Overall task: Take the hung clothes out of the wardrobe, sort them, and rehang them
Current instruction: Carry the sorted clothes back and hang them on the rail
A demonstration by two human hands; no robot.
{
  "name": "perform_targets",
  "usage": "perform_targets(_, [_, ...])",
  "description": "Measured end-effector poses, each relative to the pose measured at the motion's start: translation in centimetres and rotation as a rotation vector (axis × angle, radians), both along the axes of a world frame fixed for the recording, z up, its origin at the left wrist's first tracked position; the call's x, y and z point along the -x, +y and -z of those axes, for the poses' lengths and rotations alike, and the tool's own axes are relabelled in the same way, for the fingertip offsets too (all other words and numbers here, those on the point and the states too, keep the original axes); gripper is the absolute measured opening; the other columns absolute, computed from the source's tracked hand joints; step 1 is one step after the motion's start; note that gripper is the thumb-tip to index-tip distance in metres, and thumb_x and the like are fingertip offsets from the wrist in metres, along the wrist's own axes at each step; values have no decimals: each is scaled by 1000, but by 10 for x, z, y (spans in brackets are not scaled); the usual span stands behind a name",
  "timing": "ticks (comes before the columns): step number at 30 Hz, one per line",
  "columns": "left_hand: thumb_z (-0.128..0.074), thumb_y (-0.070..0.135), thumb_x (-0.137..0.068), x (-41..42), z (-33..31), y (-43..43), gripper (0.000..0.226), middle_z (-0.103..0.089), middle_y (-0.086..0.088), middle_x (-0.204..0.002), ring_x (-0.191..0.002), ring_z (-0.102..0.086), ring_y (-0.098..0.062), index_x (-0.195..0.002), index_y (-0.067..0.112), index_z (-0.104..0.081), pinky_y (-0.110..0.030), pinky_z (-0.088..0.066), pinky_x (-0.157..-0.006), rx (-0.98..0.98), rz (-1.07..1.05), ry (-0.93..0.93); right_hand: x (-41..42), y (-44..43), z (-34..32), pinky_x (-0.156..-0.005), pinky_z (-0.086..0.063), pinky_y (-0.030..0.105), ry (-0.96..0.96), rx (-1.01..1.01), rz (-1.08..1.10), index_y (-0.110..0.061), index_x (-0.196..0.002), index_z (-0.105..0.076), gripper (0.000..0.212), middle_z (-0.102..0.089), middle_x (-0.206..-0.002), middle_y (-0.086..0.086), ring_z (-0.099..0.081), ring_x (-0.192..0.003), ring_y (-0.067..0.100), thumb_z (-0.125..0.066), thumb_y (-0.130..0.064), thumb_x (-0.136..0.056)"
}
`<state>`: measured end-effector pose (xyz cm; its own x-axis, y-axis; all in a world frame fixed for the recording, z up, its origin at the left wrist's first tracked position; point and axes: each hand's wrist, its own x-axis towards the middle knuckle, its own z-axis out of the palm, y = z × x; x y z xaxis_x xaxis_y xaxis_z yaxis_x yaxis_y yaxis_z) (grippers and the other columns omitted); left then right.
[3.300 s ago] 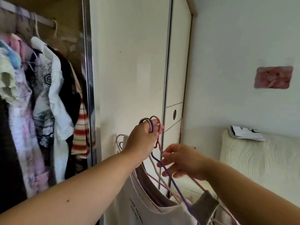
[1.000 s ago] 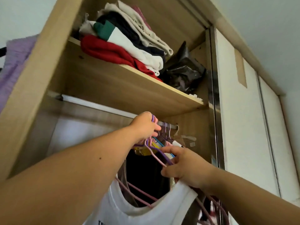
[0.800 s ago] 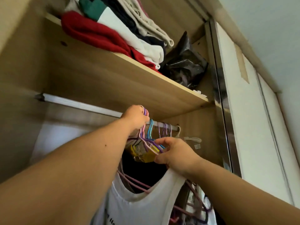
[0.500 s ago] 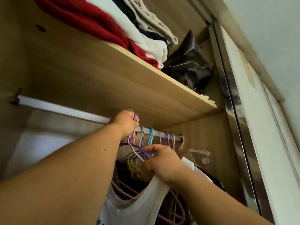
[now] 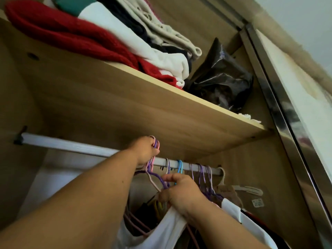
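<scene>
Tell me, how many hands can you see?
2. The left hand grips a bunch of hanger hooks at the rail; the right hand, lower down, pinches a purple hanger above the white top. None seem hidden.

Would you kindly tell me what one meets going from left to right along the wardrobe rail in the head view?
Along the rail: dark bracket → bare rail → left hand gripping a bunch of hanger hooks → blue hanger hook → purple hanger hooks → cream hanger hook.
</scene>
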<state>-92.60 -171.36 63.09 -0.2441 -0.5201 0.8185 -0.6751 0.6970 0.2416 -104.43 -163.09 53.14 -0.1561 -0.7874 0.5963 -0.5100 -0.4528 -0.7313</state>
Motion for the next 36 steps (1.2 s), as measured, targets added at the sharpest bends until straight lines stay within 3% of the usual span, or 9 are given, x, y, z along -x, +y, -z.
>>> perform_targets(7, [-64, 61, -76, -33, 8, -14, 44, -66, 2, -105, -97, -58, -22, -102, 26, -69, -36, -43, -86, 84, -363, -257, -11, -15, 7, -44, -43, 16, 57, -121, -85, -9, -107, -64, 35, -60, -72, 1, -51, -53, 11, -73, 1, -75])
perform_targets(10, [-66, 68, -70, -34, 12, -15, 59, -58, -1, -110, -100, -56, -24, -109, 24, -66, -36, -41, -87, 201, -444, -288, -8, -14, 10, -41, -40, 13, 44, -78, -77, -11, -88, -65, 6, -59, -65, 2, -51, -46, 6, -65, -17, -88])
perform_targets(14, [-75, 69, -57, -37, 17, -21, 71, -56, -3, -108, -98, -57, -27, -106, 20, -59, -35, -47, -82, 234, -395, -179, -4, -19, 7, -72, -53, 16, 142, -63, -13, -7, -106, -67, 21, -68, -99, 12, -64, -76, 9, -50, -7, -94])
perform_targets(16, [-73, 68, -59, -39, 20, -24, 79, -57, -2, -118, -105, -56, -26, -120, 24, -49, -38, -44, -86, 264, -380, -187, -3, -23, 7, -73, -52, 21, 111, -98, -6, -8, -111, -67, 27, -66, -97, 8, -61, -77, 12, -53, 1, -89])
perform_targets(19, [-58, 63, -79, -38, 25, -25, 57, -54, 7, -129, -115, -52, -20, -129, 38, -47, -42, -32, -93, 311, -391, -341, 0, -26, 7, -61, -48, 13, 227, -85, 116, -16, -111, -68, 34, -68, -100, 4, -62, -79, 11, -51, 0, -86])
perform_targets(21, [-52, 58, -86, -36, 28, -23, 45, -53, 8, -131, -117, -51, -18, -127, 38, -49, -45, -29, -97, 299, -394, -383, 2, -25, 7, -80, -52, 21, 351, -73, 244, -21, -114, -67, 36, -67, -113, 2, -63, -101, 17, -50, -2, -88])
perform_targets(25, [-52, 53, -89, -31, 37, -16, 54, -39, 2, -146, -132, -37, -22, -139, 36, -40, -52, -22, -108, 278, -455, -408, 3, -14, 7, -98, -42, 26, 456, 1, 288, -22, -127, -58, 35, -60, -128, 2, -54, -119, 19, -55, -29, -93])
perform_targets(30, [-55, 38, -91, -16, 59, 11, 62, -4, 0, -161, -146, -2, -29, -145, 46, -26, -53, -15, -114, 89, -374, -444, 9, 17, 18, -102, -33, 25, 612, 126, 358, -25, -144, -37, 73, -46, -143, 9, -39, -133, 23, -59, -57, -82])
perform_targets(36, [-55, 40, -90, 19, 100, 87, 62, -13, -1, -159, -146, -8, -25, -145, 42, -27, -50, -17, -116, 119, -104, -399, 48, 82, 49, -111, -23, 50, 840, 198, 671, -43, -145, -20, 83, -18, -156, 0, -15, -143, 22, -52, -72, -74])
